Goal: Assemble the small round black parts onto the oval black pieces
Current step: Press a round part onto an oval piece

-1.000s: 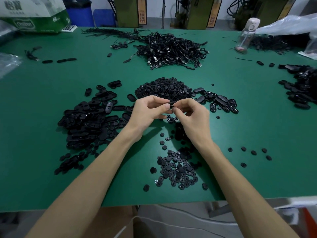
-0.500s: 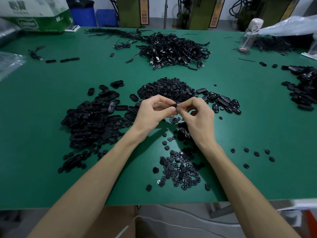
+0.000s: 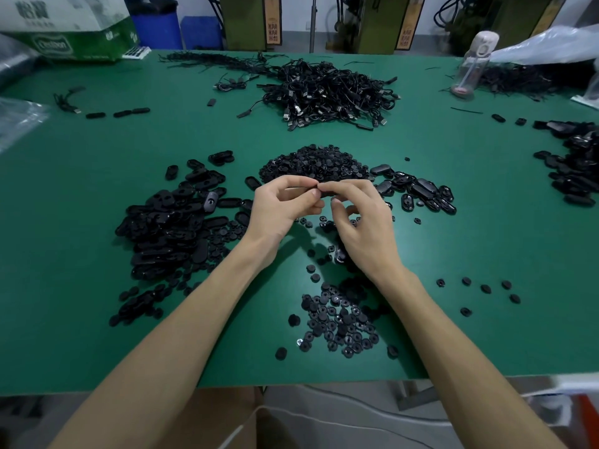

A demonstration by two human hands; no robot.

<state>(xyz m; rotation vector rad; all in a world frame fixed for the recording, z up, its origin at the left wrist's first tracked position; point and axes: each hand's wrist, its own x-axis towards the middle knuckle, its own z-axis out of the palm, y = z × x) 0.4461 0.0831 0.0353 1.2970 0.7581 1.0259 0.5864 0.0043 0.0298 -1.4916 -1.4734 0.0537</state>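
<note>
My left hand (image 3: 281, 210) and my right hand (image 3: 363, 222) meet fingertip to fingertip above the green table (image 3: 97, 176). Together they pinch a small black piece (image 3: 318, 191), mostly hidden by the fingers. A mound of small round black parts (image 3: 314, 165) lies just behind the hands. More round parts (image 3: 338, 322) are scattered in front of them, near the table's front edge. A big heap of oval black pieces (image 3: 171, 228) lies to the left, and a smaller group of oval pieces (image 3: 418, 189) to the right.
A tangle of black cables (image 3: 327, 92) fills the back centre. Another heap of black pieces (image 3: 577, 166) sits at the right edge. A clear bottle (image 3: 471, 66) stands at the back right, a cardboard box (image 3: 68, 27) at the back left. Loose round parts (image 3: 486, 290) dot the right front.
Both hands have stayed together on the small piece, with only slight finger shifts. The view has tilted a little.
</note>
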